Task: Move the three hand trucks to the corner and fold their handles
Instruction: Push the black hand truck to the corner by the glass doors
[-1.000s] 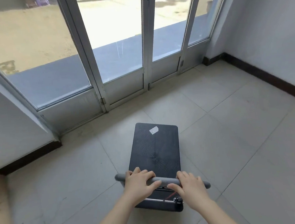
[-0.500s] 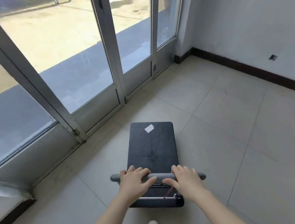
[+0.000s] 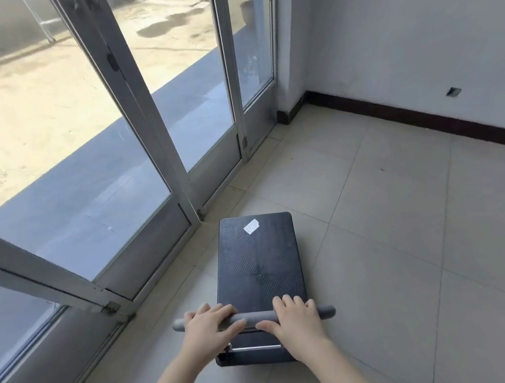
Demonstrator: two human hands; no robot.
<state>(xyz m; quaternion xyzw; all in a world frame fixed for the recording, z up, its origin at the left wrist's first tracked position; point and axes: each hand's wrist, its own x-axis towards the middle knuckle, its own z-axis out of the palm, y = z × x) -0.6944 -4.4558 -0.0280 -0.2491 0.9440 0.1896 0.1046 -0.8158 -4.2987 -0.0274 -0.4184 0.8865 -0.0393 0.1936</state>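
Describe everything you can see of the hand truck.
The hand truck is a black platform with rounded corners, a ribbed-looking deck and a white sticker near its far end. It stands on the tiled floor beside the glass doors. Its grey padded handle is raised at the near end, gripped by the left hand and right hand. Wheels are hidden.

1. Deck of hand truck (image 3: 259, 267): black, looks plastic, matt, ribbed hatch texture.
2. sticker (image 3: 251, 226) at deck's far edge: pale, shiny, crinkled.
3. handle (image 3: 254, 318) in my grip: grey, matt, foam-like sleeve.
4. rod (image 3: 255, 348) below it: bright bare metal.
5. floor (image 3: 387, 240): pale tiles, smooth, slight sheen.
6. door frames (image 3: 132, 88): grey metal, satin, w/ glass.
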